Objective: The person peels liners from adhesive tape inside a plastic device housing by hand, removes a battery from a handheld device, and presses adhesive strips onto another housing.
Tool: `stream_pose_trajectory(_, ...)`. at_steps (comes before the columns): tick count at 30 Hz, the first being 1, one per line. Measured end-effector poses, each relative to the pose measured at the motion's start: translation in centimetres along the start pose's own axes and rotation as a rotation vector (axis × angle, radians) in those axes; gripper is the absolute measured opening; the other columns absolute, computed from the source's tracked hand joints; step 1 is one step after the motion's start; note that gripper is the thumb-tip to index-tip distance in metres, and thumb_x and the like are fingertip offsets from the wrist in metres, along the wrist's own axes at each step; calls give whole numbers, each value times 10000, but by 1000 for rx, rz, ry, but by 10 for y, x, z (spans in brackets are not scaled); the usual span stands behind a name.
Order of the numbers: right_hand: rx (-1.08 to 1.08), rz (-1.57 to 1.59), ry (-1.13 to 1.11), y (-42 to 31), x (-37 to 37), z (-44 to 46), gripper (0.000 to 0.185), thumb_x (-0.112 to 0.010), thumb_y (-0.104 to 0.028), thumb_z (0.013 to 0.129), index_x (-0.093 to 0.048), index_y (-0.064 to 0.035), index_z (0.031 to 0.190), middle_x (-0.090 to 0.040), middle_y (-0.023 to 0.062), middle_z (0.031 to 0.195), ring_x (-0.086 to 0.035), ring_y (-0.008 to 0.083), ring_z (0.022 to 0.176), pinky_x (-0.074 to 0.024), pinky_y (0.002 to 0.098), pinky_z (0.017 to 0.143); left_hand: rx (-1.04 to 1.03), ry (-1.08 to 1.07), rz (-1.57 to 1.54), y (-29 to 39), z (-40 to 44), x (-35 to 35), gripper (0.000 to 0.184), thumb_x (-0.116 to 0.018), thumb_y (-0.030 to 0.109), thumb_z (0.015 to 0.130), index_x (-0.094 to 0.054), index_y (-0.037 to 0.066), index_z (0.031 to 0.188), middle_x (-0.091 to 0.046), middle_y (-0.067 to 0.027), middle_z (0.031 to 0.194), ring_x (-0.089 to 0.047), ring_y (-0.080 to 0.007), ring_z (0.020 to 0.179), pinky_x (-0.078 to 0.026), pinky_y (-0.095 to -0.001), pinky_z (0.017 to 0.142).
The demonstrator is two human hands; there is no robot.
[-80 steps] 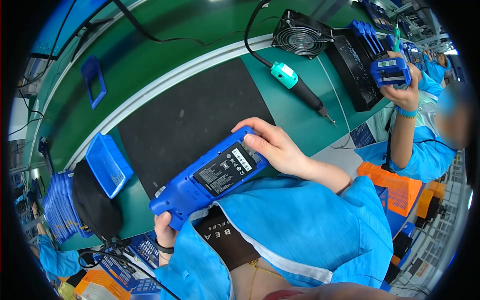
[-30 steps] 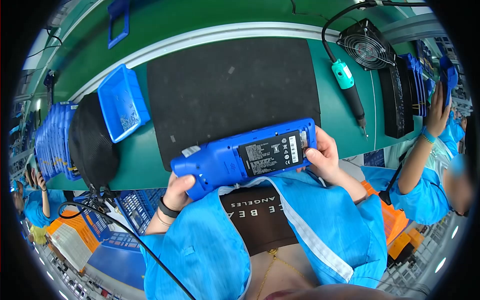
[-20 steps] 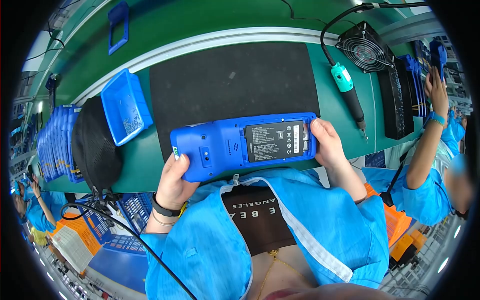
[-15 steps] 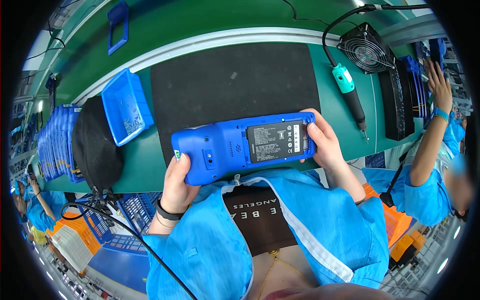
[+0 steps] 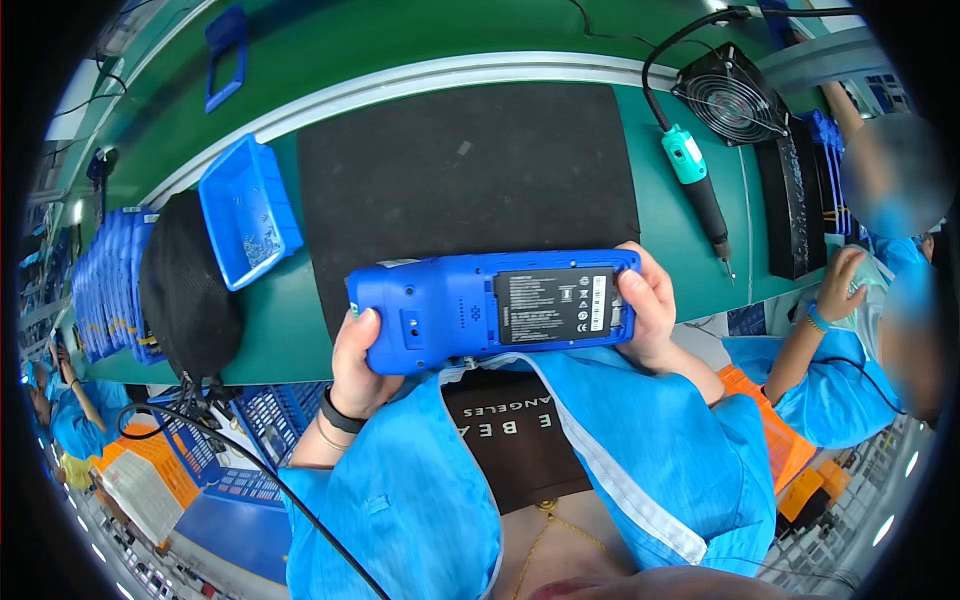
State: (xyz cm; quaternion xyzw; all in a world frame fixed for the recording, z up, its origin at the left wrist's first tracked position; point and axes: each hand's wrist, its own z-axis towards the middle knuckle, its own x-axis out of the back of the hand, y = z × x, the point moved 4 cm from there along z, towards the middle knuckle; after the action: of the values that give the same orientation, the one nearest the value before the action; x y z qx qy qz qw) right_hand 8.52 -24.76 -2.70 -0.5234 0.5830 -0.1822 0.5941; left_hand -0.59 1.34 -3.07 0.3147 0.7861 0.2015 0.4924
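Note:
Both my hands hold a blue handheld terminal (image 5: 450, 310) above the front edge of the bench, in front of my chest. Its back faces up, showing a black labelled battery (image 5: 555, 306) in the open bay, a speaker grille and screw holes. My left hand (image 5: 362, 362) grips the wider end, thumb on the side. At the battery end, my right hand (image 5: 648, 300) is closed around the casing with its thumb on the rim. The fingers underneath are hidden by the terminal.
Beyond lies a black mat (image 5: 470, 165). Left are a blue tray of screws (image 5: 243, 215), a black mesh bag (image 5: 190, 290) and a row of blue casings (image 5: 112, 290). Right are an electric screwdriver (image 5: 695, 180), a fan (image 5: 728, 100) and a co-worker's arm (image 5: 812, 325).
The terminal has turned to lie more level, its battery end coming down slightly with my right hand. On the right, the co-worker's raised arm has moved and a hand is now lower.

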Motion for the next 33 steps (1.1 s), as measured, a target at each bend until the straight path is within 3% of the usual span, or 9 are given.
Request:
stream_pose_trajectory(4, -15, 36, -23, 2, -5, -8, 165, -528, -87, 896, -518, 7, 1031, -617, 69, 936, -571, 102, 838, -474, 264, 754, 4, 75, -101, -10, -5, 12, 665, -575, 415, 809, -405, -6, 1295, -514, -173, 1255, -511, -290, 1158, -387, -419, 1009)
stream_pose_trajectory(7, -14, -4, -61, 4, -10, -10, 155, -554, -93, 904, -513, 0, 1022, -609, 43, 915, -552, 67, 824, -459, 243, 732, 23, 47, -166, -17, -13, 18, 686, -575, 449, 803, -417, 3, 1300, -513, -164, 1265, -499, -304, 1173, -372, -438, 1021)
stream_pose_trajectory(11, 24, 15, -142, 3, -11, -10, 155, -564, -107, 905, -507, -1, 1002, -606, 41, 906, -545, 52, 811, -454, 230, 698, 1, 137, 42, -19, -27, 58, 722, -591, 512, 783, -445, 7, 1279, -530, -164, 1247, -522, -293, 1141, -409, -434, 988)
stream_pose_trajectory(15, 41, -12, -180, -2, -14, -14, 167, -579, -116, 899, -499, -3, 992, -603, 38, 889, -540, 46, 799, -450, 226, 688, 5, 0, -43, -15, -28, 62, 717, -620, 512, 764, -469, 12, 1255, -553, -156, 1210, -542, -287, 1104, -429, -425, 963)
stream_pose_trajectory(21, 46, 80, -194, 4, -11, -11, 175, -580, -129, 900, -495, -6, 991, -610, 44, 893, -542, 49, 804, -453, 236, 693, -81, 66, -37, -18, -25, 57, 690, -618, 506, 769, -481, 21, 1241, -561, -146, 1194, -549, -284, 1078, -430, -429, 957)
stream_pose_trajectory(23, 31, 93, -185, 6, -11, -7, 216, -581, -144, 901, -492, -4, 1038, -618, 53, 900, -553, 65, 803, -458, 247, 702, -74, 96, -22, -11, -29, 50, 677, -602, 505, 782, -479, 24, 1241, -563, -143, 1186, -549, -281, 1074, -431, -425, 954)
stream_pose_trajectory(25, 5, -277, -139, -2, -12, -3, 263, -578, -173, 908, -481, -11, 1091, -620, 53, 894, -555, 79, 794, -459, 252, 698, -61, 119, -2, -5, -31, 38, 664, -586, 504, 795, -477, 26, 1242, -565, -139, 1178, -549, -277, 1071, -431, -421, 951)
stream_pose_trajectory(26, -50, -292, -158, -2, -12, -2, 384, -527, -145, 924, -395, 11, 1249, -607, 87, 1028, -567, 138, 969, -455, 297, 851, -65, 177, 15, -3, -33, 33, 660, -568, 508, 805, -471, 28, 1247, -563, -137, 1178, -548, -274, 1069, -433, -414, 944)
stream_pose_trajectory(33, 66, -450, -131, -12, -21, -4, 607, -547, -57, 879, -243, -20, 1402, -601, 135, 1091, -584, 179, 1010, -456, 313, 870, -175, 447, 130, -2, -22, 38, 592, -519, 493, 843, -478, 52, 1236, -558, -107, 1175, -536, -234, 1069, -411, -393, 943)
